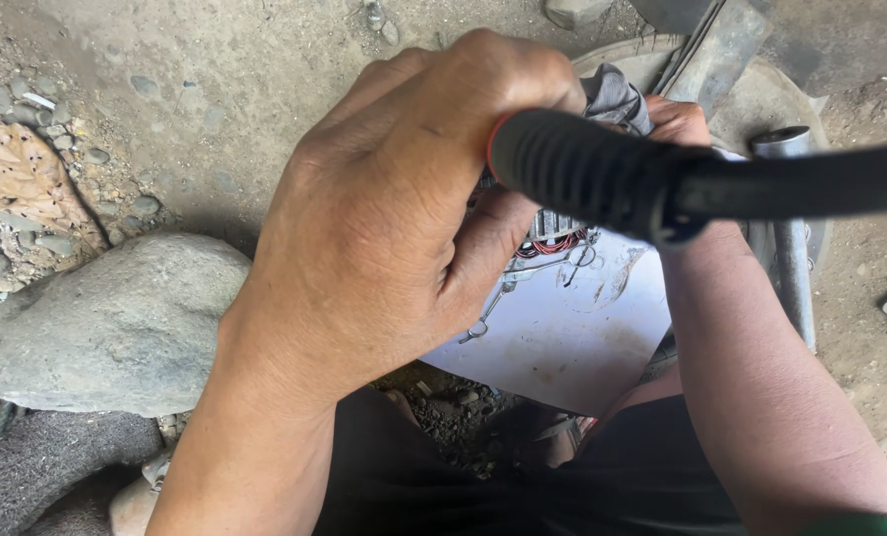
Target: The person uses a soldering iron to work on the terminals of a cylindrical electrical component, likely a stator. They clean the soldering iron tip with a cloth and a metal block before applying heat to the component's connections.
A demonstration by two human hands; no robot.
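1. Left hand [394,208] is fisted around the black tool handle [582,174], fingers clamped shut on it
2. The handle's long axis runs left to right; its cable [811,179] leaves to the right
3. Right hand [677,119] lies behind the handle, mostly hidden, so I cannot tell its grip; grey cloth [617,99] sits beside it
4. The stator [552,238], with red windings, sits just under the left fingers, over a white sheet [562,337]
5. A rock [106,318] lies left, on the dirt
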